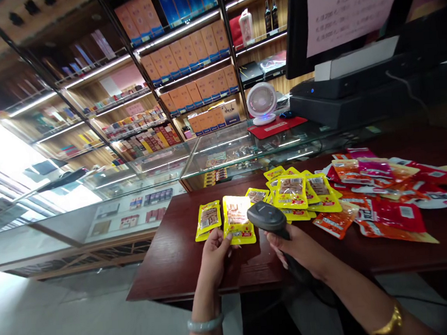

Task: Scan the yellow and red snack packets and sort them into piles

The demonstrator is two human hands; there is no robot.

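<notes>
My left hand [215, 250] pinches the lower edge of a yellow snack packet [238, 219] over the dark wooden counter. Bright light falls on that packet's upper part. My right hand [291, 247] is wrapped round the handle of a black barcode scanner [266, 216], whose head points left at the packet. Just left of the held packet lie yellow packets [208, 219], one partly over another. Behind and right of the scanner, a pile of similar yellow packets [292, 190] overlaps loosely on the counter.
Red and orange packets [389, 211] lie heaped at the right of the wooden counter [164, 254]. Behind it stand a glass display case [226, 154], a small white fan [262, 104] and a monitor [298, 32] with a paper sheet. Boxed goods fill the shelves [187, 57].
</notes>
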